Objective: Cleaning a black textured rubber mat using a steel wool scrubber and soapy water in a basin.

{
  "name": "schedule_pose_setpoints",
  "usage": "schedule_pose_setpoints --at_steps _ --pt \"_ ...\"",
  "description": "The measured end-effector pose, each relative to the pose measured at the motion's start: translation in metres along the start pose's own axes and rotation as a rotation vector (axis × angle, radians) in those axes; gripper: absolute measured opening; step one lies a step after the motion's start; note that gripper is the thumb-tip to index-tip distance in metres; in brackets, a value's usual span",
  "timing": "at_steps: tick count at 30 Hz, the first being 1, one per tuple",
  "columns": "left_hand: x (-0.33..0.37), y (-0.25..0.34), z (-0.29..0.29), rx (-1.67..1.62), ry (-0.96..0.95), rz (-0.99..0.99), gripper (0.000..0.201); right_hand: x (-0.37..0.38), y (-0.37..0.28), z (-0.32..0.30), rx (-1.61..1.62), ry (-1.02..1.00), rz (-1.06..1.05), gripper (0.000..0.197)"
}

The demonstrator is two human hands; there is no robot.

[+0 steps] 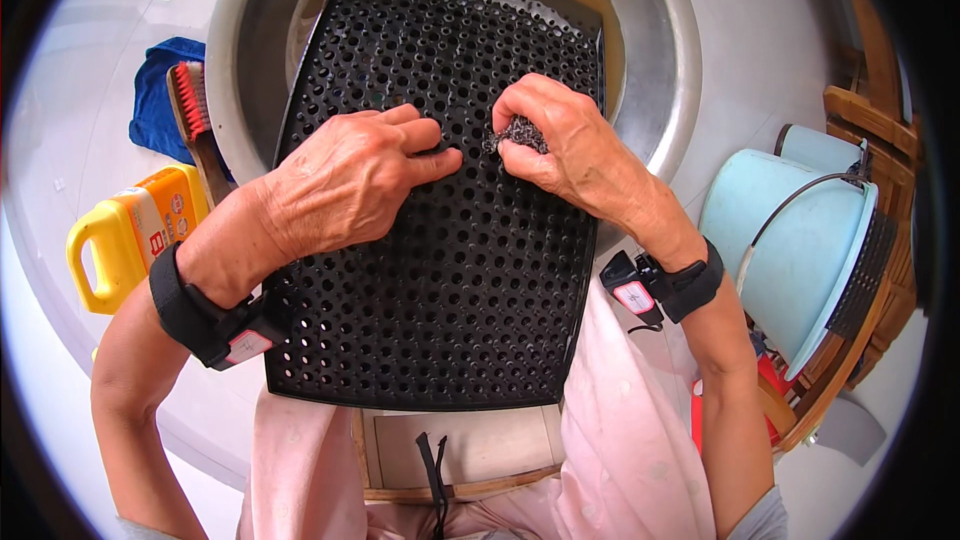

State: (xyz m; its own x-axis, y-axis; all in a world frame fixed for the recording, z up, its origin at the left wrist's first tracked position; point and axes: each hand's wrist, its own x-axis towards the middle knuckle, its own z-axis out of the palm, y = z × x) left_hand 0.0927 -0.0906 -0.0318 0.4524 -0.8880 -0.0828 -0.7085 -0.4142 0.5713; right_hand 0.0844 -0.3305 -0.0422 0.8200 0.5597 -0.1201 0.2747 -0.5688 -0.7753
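A black plastic panel full of round holes (430,340) slants from above my lap into a wide metal basin (680,50). Its far end has foam along it, beside murky brown water. My right hand (570,140) pinches a steel wool scrubber (523,135) against the panel's surface, right of its middle. To the left, my left hand (345,175) lies over the panel with its fingers bent inward and the fingertips close to the scrubber. Whatever those left fingers grip, if anything, is hidden beneath them. Both wrists carry black straps with small devices.
Left of the basin are a red-bristled brush (192,100), a blue cloth (152,100) and a yellow jug (110,240). A light blue bucket (780,230) lies tipped at the right, beside wooden furniture (870,110). Pink cloth covers my legs.
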Motion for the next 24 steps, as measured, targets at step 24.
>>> schedule_pose_setpoints --at_steps 24 --pt "-0.005 0.000 0.000 -0.009 -0.015 0.004 0.045 0.004 0.001 -0.001 0.042 -0.067 0.086 0.016"
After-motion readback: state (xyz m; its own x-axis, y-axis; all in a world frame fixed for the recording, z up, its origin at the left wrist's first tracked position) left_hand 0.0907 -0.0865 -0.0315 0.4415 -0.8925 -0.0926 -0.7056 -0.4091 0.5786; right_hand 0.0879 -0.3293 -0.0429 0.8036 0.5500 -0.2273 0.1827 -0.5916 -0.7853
